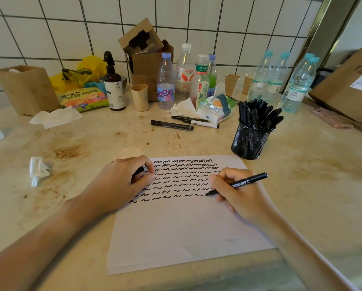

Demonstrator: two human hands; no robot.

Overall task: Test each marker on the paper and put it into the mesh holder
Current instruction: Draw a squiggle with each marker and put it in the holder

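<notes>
Hands on paper (175, 227), right (238, 196) gripping marker (238, 183) (tilted)

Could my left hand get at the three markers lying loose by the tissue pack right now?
Probably not right away. The left hand rests on the paper and already holds what looks like a black cap. The bare counter between it and the three markers looks open, though.

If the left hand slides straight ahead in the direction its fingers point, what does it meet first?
Probably nothing on the white paper but ink squiggles. The left hand points right, toward the right hand holding the black marker, likely the first thing met.
</notes>
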